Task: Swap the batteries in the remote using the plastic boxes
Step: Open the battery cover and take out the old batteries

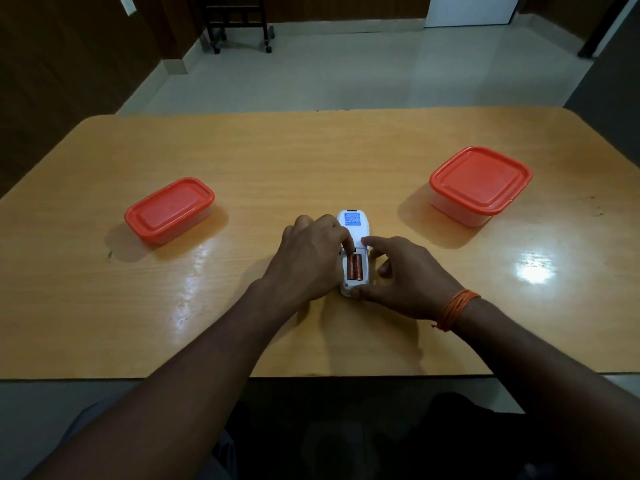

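A white remote lies face down at the middle of the wooden table, its battery bay uncovered. Two red-orange batteries sit side by side in the bay. My left hand rests against the remote's left side, with a fingertip pressing at the far end of the batteries. My right hand holds the remote's right side and near end, thumb at the bottom edge. Two clear plastic boxes with red lids stand shut: a rectangular box at the left and a square box at the right.
The table's near edge runs just in front of my lap. An orange thread band circles my right wrist. Beyond the far edge lies pale tiled floor, with a dark wheeled stand at the back.
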